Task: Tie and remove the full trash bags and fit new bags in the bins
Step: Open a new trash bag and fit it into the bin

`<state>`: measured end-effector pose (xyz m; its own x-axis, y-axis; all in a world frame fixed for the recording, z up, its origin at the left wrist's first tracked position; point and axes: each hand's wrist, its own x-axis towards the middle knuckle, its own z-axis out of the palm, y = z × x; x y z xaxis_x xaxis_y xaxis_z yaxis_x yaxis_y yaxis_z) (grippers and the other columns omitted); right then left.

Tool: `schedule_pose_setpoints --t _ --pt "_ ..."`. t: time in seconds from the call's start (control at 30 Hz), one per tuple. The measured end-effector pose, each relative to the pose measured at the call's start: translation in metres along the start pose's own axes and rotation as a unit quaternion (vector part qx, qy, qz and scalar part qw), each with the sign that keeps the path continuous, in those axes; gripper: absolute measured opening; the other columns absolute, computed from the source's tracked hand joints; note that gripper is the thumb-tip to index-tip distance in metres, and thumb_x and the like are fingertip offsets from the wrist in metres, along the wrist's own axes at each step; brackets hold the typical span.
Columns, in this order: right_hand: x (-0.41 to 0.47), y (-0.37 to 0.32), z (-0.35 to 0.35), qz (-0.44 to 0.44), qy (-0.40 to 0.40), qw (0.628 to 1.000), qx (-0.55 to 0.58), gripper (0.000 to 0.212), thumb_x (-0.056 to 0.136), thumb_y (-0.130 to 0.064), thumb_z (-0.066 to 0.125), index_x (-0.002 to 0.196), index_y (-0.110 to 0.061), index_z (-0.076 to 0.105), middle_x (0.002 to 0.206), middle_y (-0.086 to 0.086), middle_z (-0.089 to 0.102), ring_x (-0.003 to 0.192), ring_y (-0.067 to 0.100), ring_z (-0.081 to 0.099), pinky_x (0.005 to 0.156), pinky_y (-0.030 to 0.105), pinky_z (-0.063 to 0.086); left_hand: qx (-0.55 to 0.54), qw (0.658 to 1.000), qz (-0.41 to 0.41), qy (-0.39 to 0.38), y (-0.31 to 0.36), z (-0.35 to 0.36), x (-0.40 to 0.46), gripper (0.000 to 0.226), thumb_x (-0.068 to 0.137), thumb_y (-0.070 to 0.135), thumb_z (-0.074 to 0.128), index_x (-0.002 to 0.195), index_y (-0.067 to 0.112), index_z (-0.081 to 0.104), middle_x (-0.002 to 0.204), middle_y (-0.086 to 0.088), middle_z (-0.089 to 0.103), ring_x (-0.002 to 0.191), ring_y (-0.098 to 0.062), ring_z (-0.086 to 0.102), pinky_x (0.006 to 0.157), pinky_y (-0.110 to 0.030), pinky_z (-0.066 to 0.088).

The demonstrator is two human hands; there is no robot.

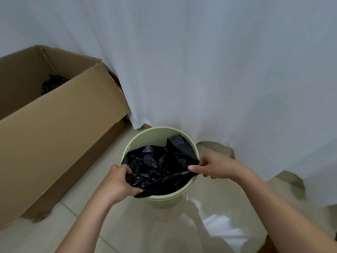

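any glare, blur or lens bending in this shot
Head view: window glare on the glossy floor near the bin; the wide lens bows the cardboard box; the right forearm blurs toward the corner; the black bag loses fold detail in shadow.

Floor [127,225]: glossy pale tiles, lower frame.
On it: green bin [164,199] at centre; cardboard box [60,134] at left.

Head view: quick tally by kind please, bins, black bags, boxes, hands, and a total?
Bins: 1, pale green bin
Black bags: 2, bag in bin, bag in box
Cardboard boxes: 1
Hands: 2, left hand, right hand
Total: 6
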<state>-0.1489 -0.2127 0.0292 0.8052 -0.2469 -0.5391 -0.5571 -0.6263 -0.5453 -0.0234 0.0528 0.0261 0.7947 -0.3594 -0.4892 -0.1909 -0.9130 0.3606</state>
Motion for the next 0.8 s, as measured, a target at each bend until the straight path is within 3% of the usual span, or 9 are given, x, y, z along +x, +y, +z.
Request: schedule_pose_setpoints --t 0.13,0.23,0.3,0.4,0.5,0.6,0.73,0.8 --pt "0.005 -0.003 0.014 0.025 0.006 0.986 0.164 0.038 0.083 -0.037 0.075 0.105 -0.018 0.050 0.093 0.005 0.066 0.073 0.019 0.072 0.066 0.036 0.062 0.045 0.999 0.013 0.005 0.000 0.005 -0.003 0.081 0.070 0.045 0.081 0.135 0.017 0.043 0.115 0.006 0.039 0.107 -0.013 0.049 0.086 -0.025 0.043" --pt "0.009 -0.006 0.022 0.037 0.030 0.971 0.233 0.034 0.088 -0.042 0.067 0.104 -0.018 0.049 0.096 0.010 0.064 0.067 0.024 0.073 0.062 0.039 0.062 0.032 0.999 0.007 0.009 0.002 0.007 -0.008 0.079 0.071 0.051 0.078 0.134 0.022 0.039 0.113 0.006 0.036 0.105 -0.016 0.052 0.089 -0.032 0.049" --pt "0.011 -0.009 0.026 0.038 0.082 0.970 0.226 0.036 0.089 -0.044 0.065 0.100 -0.013 0.051 0.093 0.010 0.063 0.067 0.028 0.072 0.062 0.044 0.061 0.054 0.998 0.011 0.028 0.004 0.009 -0.011 0.073 0.071 0.059 0.073 0.126 0.023 0.041 0.110 0.003 0.031 0.104 -0.019 0.050 0.087 -0.038 0.050" --pt "0.013 -0.010 0.025 0.043 0.111 0.979 0.164 0.027 0.089 -0.029 0.069 0.082 -0.009 0.052 0.079 0.009 0.062 0.067 0.031 0.072 0.067 0.047 0.060 0.096 0.993 0.032 0.065 0.006 0.012 -0.014 0.085 0.067 0.068 0.071 0.129 0.020 0.036 0.114 0.003 0.026 0.113 -0.022 0.042 0.088 -0.040 0.049" --pt "0.008 -0.004 0.015 0.057 0.087 0.983 0.154 0.028 0.084 -0.017 0.075 0.068 -0.011 0.053 0.069 0.009 0.063 0.066 0.025 0.072 0.063 0.031 0.061 0.086 0.992 0.051 0.077 0.005 0.017 -0.015 0.109 0.065 0.068 0.072 0.145 0.019 0.017 0.128 0.001 0.023 0.119 -0.024 0.043 0.089 -0.041 0.050" --pt "-0.001 0.005 0.008 0.057 0.086 0.977 0.189 0.027 0.081 -0.008 0.078 0.070 -0.009 0.053 0.064 0.008 0.060 0.058 0.016 0.069 0.057 0.022 0.058 0.037 0.994 0.055 0.082 0.001 0.025 -0.022 0.127 0.062 0.066 0.076 0.151 0.022 -0.003 0.140 0.002 0.015 0.119 -0.024 0.050 0.087 -0.041 0.052" --pt "-0.010 0.017 0.010 0.033 0.063 0.975 0.212 0.020 0.080 0.000 0.076 0.071 -0.005 0.059 0.072 0.014 0.065 0.058 0.014 0.068 0.059 0.023 0.059 -0.027 0.994 0.046 0.093 -0.004 0.035 -0.032 0.133 0.058 0.060 0.083 0.151 0.023 -0.006 0.141 0.002 0.016 0.119 -0.022 0.050 0.085 -0.037 0.051" --pt "-0.010 0.020 0.010 0.035 0.052 0.974 0.220 0.020 0.079 0.003 0.075 0.070 -0.006 0.059 0.071 0.013 0.065 0.057 0.014 0.067 0.056 0.021 0.056 -0.052 0.994 0.032 0.089 -0.004 0.039 -0.036 0.135 0.057 0.057 0.085 0.151 0.023 -0.005 0.138 0.001 0.018 0.109 -0.016 0.052 0.081 -0.032 0.048"
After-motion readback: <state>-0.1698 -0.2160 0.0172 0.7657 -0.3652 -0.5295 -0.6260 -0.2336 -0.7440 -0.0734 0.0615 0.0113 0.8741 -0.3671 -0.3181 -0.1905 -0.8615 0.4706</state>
